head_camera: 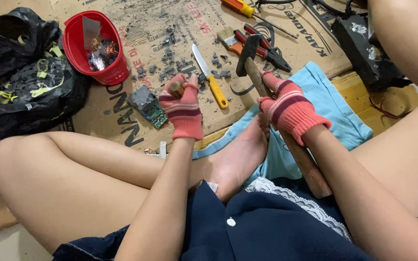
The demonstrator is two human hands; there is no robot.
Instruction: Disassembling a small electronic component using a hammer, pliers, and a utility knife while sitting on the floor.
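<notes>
A person seated cross-legged on the floor works in pink striped fingerless gloves. The right hand (291, 108) has its grip closed around the wooden handle of a hammer (267, 87), its dark head (246, 53) raised just above the cardboard sheet (180, 19). The left hand (184, 108) is clenched on a small wooden-handled tool (176, 88), held upright; its tip is hidden. Just left of that hand lies a green circuit board (148, 106); just right, a yellow-handled knife (210, 77). Farther out sit a red bucket (95, 48) holding scrap, a black plastic bag (20, 77), red-handled pliers (262, 46), a brush (228, 37) and a yellow-and-red screwdriver (247, 10). A light blue cloth (335, 111) lies under the right forearm.
</notes>
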